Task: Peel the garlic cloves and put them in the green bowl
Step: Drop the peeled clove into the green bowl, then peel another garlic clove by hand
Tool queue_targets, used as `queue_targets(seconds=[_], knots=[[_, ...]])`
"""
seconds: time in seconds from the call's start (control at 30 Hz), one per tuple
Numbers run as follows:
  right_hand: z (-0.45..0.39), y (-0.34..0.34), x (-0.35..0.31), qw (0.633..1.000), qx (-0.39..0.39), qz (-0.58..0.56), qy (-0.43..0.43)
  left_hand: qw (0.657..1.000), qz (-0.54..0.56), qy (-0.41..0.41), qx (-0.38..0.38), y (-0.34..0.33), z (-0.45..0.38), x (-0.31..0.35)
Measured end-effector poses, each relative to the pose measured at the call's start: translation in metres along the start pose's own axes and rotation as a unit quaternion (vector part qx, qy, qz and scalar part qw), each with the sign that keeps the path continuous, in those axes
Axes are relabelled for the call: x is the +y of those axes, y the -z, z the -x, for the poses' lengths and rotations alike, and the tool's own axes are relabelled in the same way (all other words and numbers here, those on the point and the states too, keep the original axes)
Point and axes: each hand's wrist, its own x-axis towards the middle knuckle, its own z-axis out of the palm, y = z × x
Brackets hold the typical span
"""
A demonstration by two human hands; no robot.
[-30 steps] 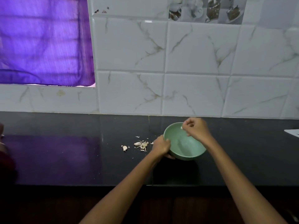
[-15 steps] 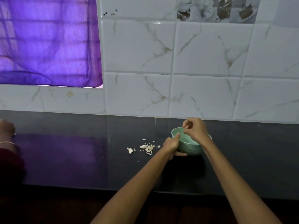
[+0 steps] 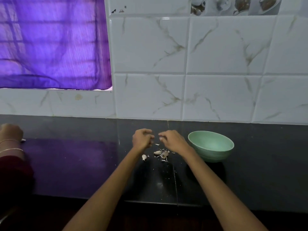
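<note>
Both hands hover over the dark tabletop, close together above a small scatter of garlic. The left hand has its fingers curled in, and the right hand curls the same way with its fingertips pointing toward the left — whether either pinches a clove or a scrap of skin I cannot tell, since nothing shows plainly between them. Just below the hands lie the garlic cloves, one more clove a little to the left, and thin bits of peel mixed among them. The hands sit right over this pile, probably because the next clove comes from there. The green bowl stands upright just beside the right forearm, near enough that a peeled clove can be dropped in with a short reach; what lies inside is not visible from this angle. At the far left edge another person's hand, with thin bangles on the wrist, rests near the tabletop — well apart from the work.
</note>
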Motion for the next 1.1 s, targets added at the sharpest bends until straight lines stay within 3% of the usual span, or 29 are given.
queue_targets(seconds=[0.07,0.2,0.33,0.47,0.57,0.8,0.93,1.1], knots=[[0.0,-0.006,0.006,0.999,-0.039,0.018,-0.016,0.993,-0.107,-0.041,0.027,0.005,-0.004,-0.019],[0.004,-0.018,0.016,0.994,-0.095,0.051,-0.025,0.975,-0.186,-0.117,-0.033,0.002,-0.004,-0.039],[-0.004,-0.024,0.03,0.999,-0.033,-0.023,-0.025,0.977,-0.109,-0.184,-0.023,-0.003,-0.004,-0.035],[-0.008,-0.026,0.036,0.978,0.07,-0.193,-0.044,0.976,-0.037,-0.193,-0.089,-0.008,0.001,-0.029],[-0.005,-0.027,0.037,0.96,0.07,-0.267,-0.039,0.975,-0.04,-0.192,-0.1,-0.008,0.001,-0.029],[-0.003,-0.029,0.032,0.863,0.126,-0.484,-0.073,0.984,0.125,-0.089,-0.092,-0.008,-0.001,-0.027],[-0.001,-0.03,0.03,0.862,0.087,-0.493,-0.074,0.978,0.171,-0.081,-0.087,-0.007,0.002,-0.023],[0.001,-0.028,0.03,0.843,0.123,-0.521,-0.057,0.973,0.193,-0.07,-0.105,-0.01,0.005,-0.02]])
